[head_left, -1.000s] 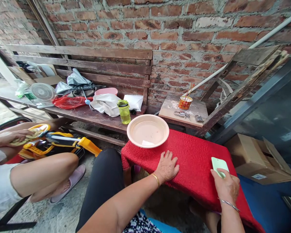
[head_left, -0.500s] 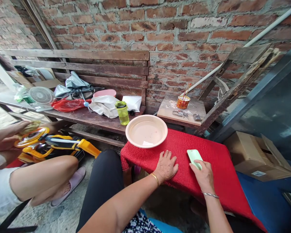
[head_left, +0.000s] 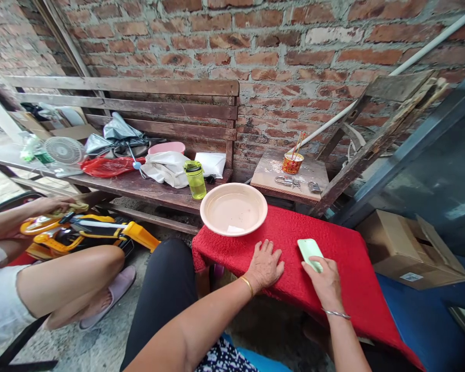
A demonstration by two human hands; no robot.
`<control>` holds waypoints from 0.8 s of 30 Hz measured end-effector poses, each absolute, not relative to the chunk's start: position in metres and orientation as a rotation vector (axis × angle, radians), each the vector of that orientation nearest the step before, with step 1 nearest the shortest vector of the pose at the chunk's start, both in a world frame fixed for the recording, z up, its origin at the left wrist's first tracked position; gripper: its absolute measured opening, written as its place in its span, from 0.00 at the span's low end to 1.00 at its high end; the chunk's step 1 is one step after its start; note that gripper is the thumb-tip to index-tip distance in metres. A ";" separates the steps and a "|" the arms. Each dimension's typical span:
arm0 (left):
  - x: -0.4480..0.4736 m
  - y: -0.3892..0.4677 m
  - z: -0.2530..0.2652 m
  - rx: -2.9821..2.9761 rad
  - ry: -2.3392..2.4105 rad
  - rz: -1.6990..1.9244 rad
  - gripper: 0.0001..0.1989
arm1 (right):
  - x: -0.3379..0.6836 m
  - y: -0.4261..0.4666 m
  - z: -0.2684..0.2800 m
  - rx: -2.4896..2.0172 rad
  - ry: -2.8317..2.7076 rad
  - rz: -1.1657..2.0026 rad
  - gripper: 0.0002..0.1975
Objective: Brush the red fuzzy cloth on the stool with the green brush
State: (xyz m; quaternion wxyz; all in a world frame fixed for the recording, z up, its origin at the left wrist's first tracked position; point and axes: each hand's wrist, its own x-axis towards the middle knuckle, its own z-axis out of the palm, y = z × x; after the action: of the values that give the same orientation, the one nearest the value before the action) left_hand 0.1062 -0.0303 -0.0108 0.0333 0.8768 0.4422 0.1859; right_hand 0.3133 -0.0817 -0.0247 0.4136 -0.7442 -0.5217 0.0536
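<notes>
The pale green scraper (head_left: 310, 253) lies on the red cloth (head_left: 344, 258) of the tabletop, almost exactly where it was half a second ago, though a second ago it sat far out toward the right edge and has since come in toward the middle. My right hand (head_left: 325, 284) rests on its near end, fingertips pressing it flat to the cloth rather than wrapping it; the far half pokes out beyond my fingers, so the grip there is a loose pinning touch, not a clench. My left hand (head_left: 265, 266) lies just beside it, palm down, fingers spread and released, holding nothing, unmoved across the frames. Just beyond that hand sits the cream bowl (head_left: 233, 209) at the cloth's far corner. Off to my left another person's hand (head_left: 52, 205) has come down onto a yellow toy (head_left: 93, 232), lower than before.
</notes>
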 end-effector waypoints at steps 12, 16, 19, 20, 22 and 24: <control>0.106 -0.030 -0.013 2.703 1.354 0.597 0.18 | 0.302 -0.081 -0.025 -1.849 -1.335 0.256 0.25; 0.106 -0.030 -0.013 2.699 1.352 0.593 0.19 | 0.301 -0.080 -0.025 -1.845 -1.347 0.245 0.26; 0.106 -0.030 -0.013 2.705 1.355 0.588 0.19 | 0.300 -0.081 -0.024 -1.851 -1.345 0.241 0.26; 0.106 -0.030 -0.013 2.707 1.356 0.588 0.19 | 0.300 -0.081 -0.024 -1.852 -1.344 0.239 0.26; 0.106 -0.030 -0.013 2.709 1.356 0.588 0.19 | 0.300 -0.081 -0.023 -1.854 -1.343 0.236 0.26; 0.106 -0.030 -0.013 2.710 1.354 0.587 0.19 | 0.300 -0.081 -0.022 -1.855 -1.343 0.233 0.27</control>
State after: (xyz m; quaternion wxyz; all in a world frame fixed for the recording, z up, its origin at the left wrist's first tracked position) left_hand 0.1061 -0.0302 -0.0131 0.0279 0.8778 0.4388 0.1901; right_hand 0.3000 -0.0812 -0.0219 0.4077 -0.7358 -0.5328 0.0924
